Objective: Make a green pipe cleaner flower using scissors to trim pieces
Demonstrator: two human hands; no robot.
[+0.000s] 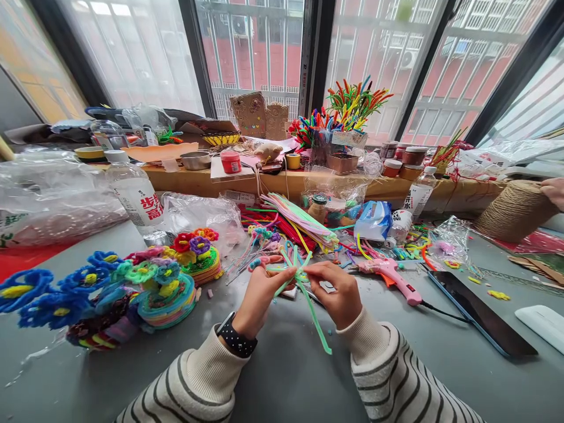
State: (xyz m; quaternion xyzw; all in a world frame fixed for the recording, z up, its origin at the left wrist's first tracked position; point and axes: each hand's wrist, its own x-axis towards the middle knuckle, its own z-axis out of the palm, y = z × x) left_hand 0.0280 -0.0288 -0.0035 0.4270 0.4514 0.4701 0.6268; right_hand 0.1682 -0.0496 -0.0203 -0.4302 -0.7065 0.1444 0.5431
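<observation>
Pale green pipe cleaners [314, 314], crossed at one point with their ends fanning outward, are held up over the grey table. My left hand [259, 292] pinches them near the crossing, thumb on top. From the other side my right hand [338, 292] grips one of the strands between thumb and fingertips. One long strand hangs down toward me between the hands. A bundle of pastel pipe cleaners [304, 223] lies just behind them. To the left stand pots of pipe-cleaner flowers, one with blue blooms [88, 276] and one with a pastel striped base [170, 305].
A pink hot glue gun [392, 276] with a black cord and a phone [480, 311] lie to the right. Water bottles [136, 194] and plastic bags crowd the back. Another person's hand [554, 192] touches a twine spool [513, 211]. A wooden ledge [273, 183] runs below the windows.
</observation>
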